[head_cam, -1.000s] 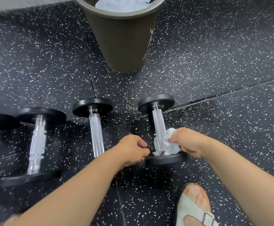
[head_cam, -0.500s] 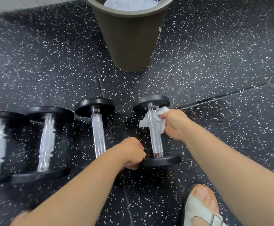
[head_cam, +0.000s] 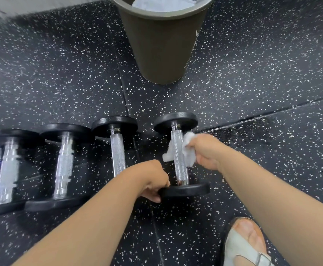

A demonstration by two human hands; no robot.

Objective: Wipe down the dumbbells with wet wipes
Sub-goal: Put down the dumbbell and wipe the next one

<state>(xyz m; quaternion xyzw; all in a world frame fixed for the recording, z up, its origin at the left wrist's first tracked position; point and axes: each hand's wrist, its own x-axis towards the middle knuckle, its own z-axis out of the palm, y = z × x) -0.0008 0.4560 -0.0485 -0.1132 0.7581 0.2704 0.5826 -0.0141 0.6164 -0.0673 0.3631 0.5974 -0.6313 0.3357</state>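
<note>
Along the speckled floor (head_cam: 60, 83) three dumbbells (head_cam: 64, 166) lie leftward; beside them the left grip (head_cam: 151, 179) curls round the near plate (head_cam: 189, 190) of the rightmost dumbbell (head_cam: 178, 162), and the right grip (head_cam: 208, 152) clutches a wet wipe (head_cam: 188, 156) against its handle.

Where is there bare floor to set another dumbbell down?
Bare floor lies right of the right hand and left of the bin, beyond the row of dumbbells. Crowded: the left three sit close together; the left hand grips the rightmost dumbbell.
</note>
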